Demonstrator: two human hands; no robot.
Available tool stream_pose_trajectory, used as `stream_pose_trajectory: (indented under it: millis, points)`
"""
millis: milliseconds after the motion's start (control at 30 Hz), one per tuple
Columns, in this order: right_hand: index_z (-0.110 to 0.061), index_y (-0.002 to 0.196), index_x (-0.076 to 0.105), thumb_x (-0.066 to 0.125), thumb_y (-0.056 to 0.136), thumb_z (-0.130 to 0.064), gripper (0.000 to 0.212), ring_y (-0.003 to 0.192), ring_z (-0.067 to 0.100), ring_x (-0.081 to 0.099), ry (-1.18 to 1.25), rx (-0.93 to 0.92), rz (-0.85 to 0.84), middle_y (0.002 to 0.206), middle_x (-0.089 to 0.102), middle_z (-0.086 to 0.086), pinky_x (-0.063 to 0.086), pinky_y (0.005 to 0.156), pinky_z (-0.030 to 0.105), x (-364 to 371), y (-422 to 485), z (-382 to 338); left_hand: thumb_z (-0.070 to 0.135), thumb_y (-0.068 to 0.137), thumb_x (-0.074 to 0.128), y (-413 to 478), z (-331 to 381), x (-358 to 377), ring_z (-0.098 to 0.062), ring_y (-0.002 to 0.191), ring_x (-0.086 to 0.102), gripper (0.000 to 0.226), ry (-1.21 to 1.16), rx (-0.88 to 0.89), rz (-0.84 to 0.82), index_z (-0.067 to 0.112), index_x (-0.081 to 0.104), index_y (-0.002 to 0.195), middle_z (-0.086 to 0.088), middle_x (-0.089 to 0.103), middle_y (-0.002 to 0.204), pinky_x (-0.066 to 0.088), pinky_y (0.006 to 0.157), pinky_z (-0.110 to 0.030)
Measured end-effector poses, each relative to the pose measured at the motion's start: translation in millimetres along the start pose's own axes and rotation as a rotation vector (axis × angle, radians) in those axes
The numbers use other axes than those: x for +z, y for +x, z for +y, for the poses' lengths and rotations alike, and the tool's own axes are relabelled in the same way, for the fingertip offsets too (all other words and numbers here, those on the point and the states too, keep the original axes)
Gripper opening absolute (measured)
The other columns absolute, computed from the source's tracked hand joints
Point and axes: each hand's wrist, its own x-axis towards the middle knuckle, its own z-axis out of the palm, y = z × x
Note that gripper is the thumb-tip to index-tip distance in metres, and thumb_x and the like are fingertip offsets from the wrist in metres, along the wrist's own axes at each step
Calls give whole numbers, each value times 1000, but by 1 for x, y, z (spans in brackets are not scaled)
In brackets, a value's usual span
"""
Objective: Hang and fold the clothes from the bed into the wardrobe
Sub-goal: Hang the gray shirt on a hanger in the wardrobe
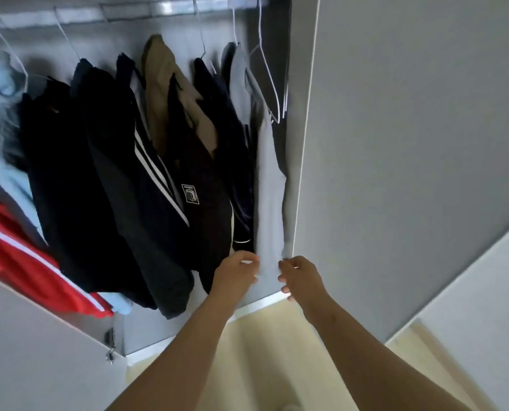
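Head view runs down both my forearms into the open wardrobe [146,327]. My left hand [236,272] and my right hand [302,277] are at the bottom hem of the grey garment [269,203] — left fingers curled onto its left edge, right fingers pinching its right edge, the cloth hanging straight between them. The grey garment hangs from a white wire hanger at the right end of the rail [158,8], just beside the wardrobe's right wall, with an empty hanger [267,75] by its shoulder. Left of it along the rail the clothes press together: a dark navy piece, a black jacket with a square badge [191,196], a tan garment [164,93] behind that, a navy jacket with white stripes [158,176], more black pieces, a light blue top [4,120] — and at the left end a red garment [19,253] with a white stripe. The open door [410,143] stands to my right, with pale floor [262,351] under my arms. Blur softens my fingertips.
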Motion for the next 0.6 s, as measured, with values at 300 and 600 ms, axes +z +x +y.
stream_pose_trajectory:
  millis: [300, 600]
  points:
    - [-13, 73, 46, 47, 93, -14, 20, 47, 16, 44, 107, 309, 177, 62, 53, 2, 31, 43, 18, 15, -123, 132, 20, 88, 53, -109, -113, 10, -11, 61, 57, 10, 144, -70, -294, 25, 60, 83, 5, 61, 72, 39, 59, -22]
    - [-10, 83, 51, 48, 93, -15, 11, 52, 15, 48, 332, 446, 452, 68, 57, 3, 35, 47, 21, -38, -277, 238, 17, 89, 53, -246, -145, 85, -12, 64, 58, 10, 349, 6, -652, 21, 61, 85, 0, 63, 80, 40, 54, -21]
